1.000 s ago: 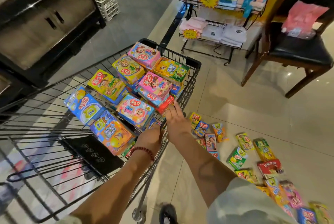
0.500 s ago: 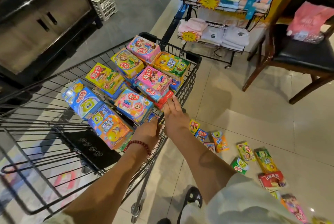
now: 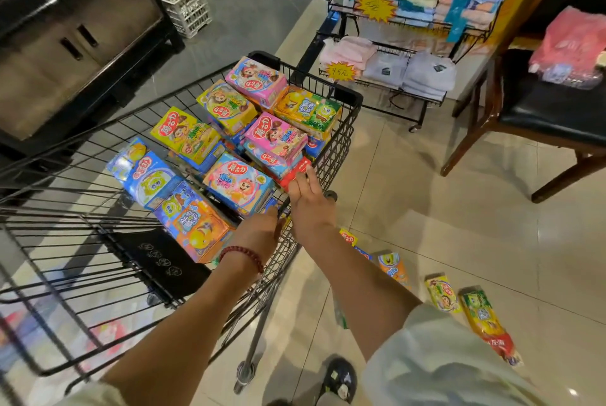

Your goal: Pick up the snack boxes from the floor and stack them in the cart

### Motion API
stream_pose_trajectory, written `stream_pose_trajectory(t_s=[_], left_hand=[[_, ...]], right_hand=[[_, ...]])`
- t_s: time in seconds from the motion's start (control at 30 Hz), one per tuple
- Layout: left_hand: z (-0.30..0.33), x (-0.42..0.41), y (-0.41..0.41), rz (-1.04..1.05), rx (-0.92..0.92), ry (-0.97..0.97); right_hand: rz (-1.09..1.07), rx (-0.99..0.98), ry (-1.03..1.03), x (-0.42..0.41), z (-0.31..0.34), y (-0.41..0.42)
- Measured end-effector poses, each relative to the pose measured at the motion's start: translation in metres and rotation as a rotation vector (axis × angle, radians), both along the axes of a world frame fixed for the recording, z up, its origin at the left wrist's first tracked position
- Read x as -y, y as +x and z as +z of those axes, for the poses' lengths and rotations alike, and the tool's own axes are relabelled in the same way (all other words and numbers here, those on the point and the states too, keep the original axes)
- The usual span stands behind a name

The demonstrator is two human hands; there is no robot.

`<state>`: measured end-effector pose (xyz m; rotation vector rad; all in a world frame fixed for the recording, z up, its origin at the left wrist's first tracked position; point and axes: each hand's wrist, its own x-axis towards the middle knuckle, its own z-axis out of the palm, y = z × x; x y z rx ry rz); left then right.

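Cart (image 3: 341, 130) holds many boxes (image 3: 236, 146); several (image 3: 442, 294) remain on the floor. Both hands, left (image 3: 259, 235) and right (image 3: 310, 202), spread wide, holding nothing.

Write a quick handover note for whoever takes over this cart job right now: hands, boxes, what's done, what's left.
Left hand: low inside the cart by its right wall; grip hidden.
Right hand: flat and open over that wall, fingertips at the red box, holding nothing.
Done: many snack boxes already stacked in the cart, pink box on top.
Left: boxes still on the floor at right, including a yellow box and an orange box. Pick them up and stack them.
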<state>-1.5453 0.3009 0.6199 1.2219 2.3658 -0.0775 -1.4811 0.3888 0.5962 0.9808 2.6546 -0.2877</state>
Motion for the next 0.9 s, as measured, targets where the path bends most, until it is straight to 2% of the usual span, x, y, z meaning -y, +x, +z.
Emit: stream_pose_trajectory(t_s=[0.23,0.4,0.5,0.6,0.67,0.7,0.73,0.83,0.9], left_hand=[[-0.002,-0.017,-0.001,0.010,0.009,0.012],[-0.001,-0.020,0.001,-0.017,0.033,0.035],[0.006,-0.021,0.006,-0.101,-0.100,0.035],[0.005,-0.032,0.024,-0.344,-0.300,0.237],[-0.003,-0.041,0.045,-0.452,-0.236,0.293],[-0.013,-0.044,0.057,-0.478,-0.140,0.279],[-0.024,-0.049,0.070,-0.461,-0.051,0.238],[-0.087,-0.056,0.095,-0.486,0.014,0.035],[-0.129,-0.057,0.109,-0.497,0.061,-0.083]], right_hand=[[-0.014,0.018,-0.004,-0.018,-0.001,0.000],[0.075,0.022,-0.011,-0.035,0.011,0.009],[0.055,0.032,0.029,-0.044,0.011,0.029],[-0.022,0.051,0.060,-0.053,-0.001,0.071],[-0.083,0.087,0.037,-0.056,-0.019,0.109],[-0.127,0.116,0.017,-0.056,-0.028,0.128],[-0.169,0.150,0.007,-0.056,-0.040,0.147],[-0.271,0.233,-0.066,-0.049,-0.084,0.200],[-0.351,0.217,-0.095,-0.039,-0.121,0.228]])
